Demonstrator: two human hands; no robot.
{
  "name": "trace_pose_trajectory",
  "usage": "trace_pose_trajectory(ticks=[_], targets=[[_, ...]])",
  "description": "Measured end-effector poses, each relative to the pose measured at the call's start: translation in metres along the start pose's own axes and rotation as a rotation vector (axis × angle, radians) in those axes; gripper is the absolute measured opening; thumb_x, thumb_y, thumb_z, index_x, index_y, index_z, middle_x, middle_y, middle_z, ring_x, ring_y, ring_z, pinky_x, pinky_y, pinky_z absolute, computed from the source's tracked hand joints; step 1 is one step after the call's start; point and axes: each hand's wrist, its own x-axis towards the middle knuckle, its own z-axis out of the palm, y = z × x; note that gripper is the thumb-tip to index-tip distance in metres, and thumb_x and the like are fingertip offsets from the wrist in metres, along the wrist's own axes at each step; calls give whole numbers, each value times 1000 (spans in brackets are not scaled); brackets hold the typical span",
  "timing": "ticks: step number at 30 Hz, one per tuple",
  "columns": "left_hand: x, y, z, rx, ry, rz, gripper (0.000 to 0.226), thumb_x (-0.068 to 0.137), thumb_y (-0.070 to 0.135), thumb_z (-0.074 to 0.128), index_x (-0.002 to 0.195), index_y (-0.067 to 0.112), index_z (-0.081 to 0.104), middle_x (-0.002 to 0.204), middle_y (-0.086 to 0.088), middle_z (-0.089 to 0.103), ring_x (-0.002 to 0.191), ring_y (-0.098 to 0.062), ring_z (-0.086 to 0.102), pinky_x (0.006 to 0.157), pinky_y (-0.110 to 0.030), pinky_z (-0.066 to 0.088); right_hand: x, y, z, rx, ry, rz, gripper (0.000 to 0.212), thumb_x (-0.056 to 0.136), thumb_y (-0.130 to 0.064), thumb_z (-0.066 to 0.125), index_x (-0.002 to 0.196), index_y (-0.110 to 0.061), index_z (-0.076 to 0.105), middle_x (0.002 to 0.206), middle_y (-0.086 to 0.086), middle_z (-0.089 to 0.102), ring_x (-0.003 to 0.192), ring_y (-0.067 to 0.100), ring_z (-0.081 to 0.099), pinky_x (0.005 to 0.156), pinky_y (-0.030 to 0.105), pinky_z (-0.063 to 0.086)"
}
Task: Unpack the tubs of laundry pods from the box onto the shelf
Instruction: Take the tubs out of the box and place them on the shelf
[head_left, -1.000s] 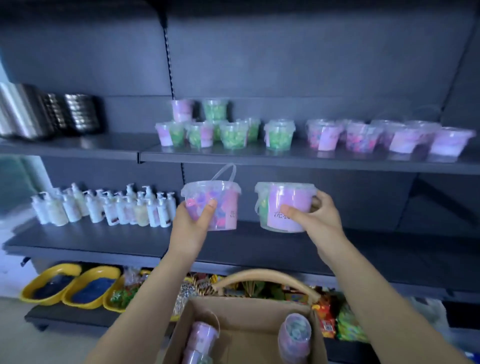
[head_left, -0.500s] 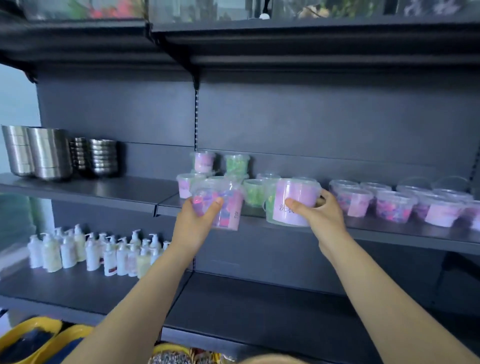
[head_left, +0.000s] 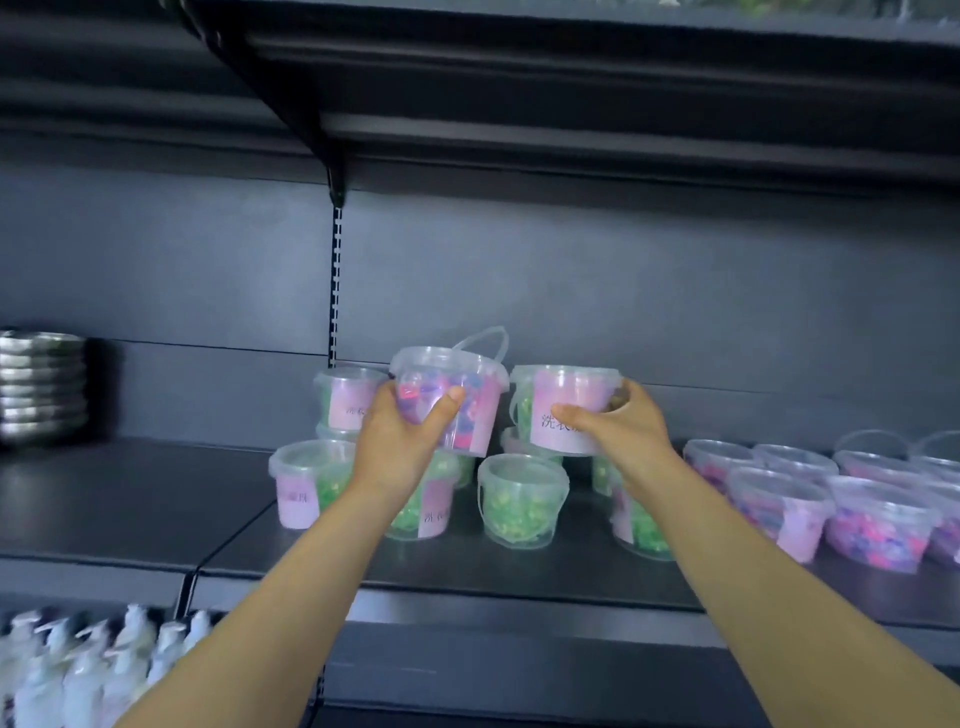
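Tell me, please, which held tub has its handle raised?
The multicoloured tub in the left hand: its clear handle arcs above it; the pink-labelled tub in the right hand shows none raised.

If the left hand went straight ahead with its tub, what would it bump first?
Probably the stacked green-pod tub just behind the left hand and its pink-pod tub; missing that, the shelf's back wall. Depth is hard to judge here.
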Motion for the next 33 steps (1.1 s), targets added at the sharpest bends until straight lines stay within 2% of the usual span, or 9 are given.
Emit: trace_pose_trajectory(ticks=[5,9,12,14,17,22,25,30,33], targets=[[53,-26,22,26,4,9,39,83,50,58,106,23,44,104,6,49,96,-16,47,81,-26,32,60,27,32,-41,7,5,76,58,-18,89,123,-11,50,114,4,60,97,18,61,78,29,51],[85,-47,37,31,-10,18,37,83,50,59,105,24,44,107,4,53,96,-15,49,81,-25,33,103,48,53,-146,-18,-7,74,58,-20,89,120,-13,49,109,-1,58,95,16,59,79,27,48],[103,-60,47,33,-15,2,55,79,57,60,114,16,49,110,2,57,99,-18,53,83,-28,38,133,67,66,-234,-12,-24,72,52,-26,90,114,-12,56,106,0,65,95,17,64,85,35,54],[112,-67,55,32,-5,-1,67,73,63,63,117,15,50,114,-1,59,106,-23,56,89,-34,44,149,80,71,-268,-10,-11,66,53,-24,90,109,-11,58,103,1,66,94,18,64,84,34,54],[117,-74,65,22,-12,14,73,73,60,64,127,14,47,120,-2,59,112,-24,55,97,-38,44,162,105,77,-348,-39,67,62,57,-23,89,106,-5,56,103,2,65,93,19,62,80,32,53],[123,-83,76,23,-41,7,85,66,68,64,132,18,43,123,-1,58,114,-23,54,94,-48,48,175,139,78,-370,-30,129,85,49,-36,91,120,-8,52,111,5,66,98,23,64,85,35,53],[125,-85,79,13,-45,8,83,68,63,63,134,17,42,125,0,57,116,-21,53,97,-46,47,178,139,76,-370,-37,132,90,44,-39,92,120,-10,52,110,4,66,98,22,64,86,38,54],[124,-85,82,0,-47,-8,82,69,63,63,133,17,43,126,0,57,116,-21,53,100,-45,45,185,140,71,-382,-133,123,110,22,-55,85,119,-12,54,112,3,65,101,22,64,89,40,54],[118,-79,83,-4,-59,-14,85,67,66,65,133,18,43,125,1,58,116,-21,54,101,-44,45,176,121,64,-511,-205,139,74,55,-38,88,117,-9,59,112,5,65,103,23,62,88,34,52]])
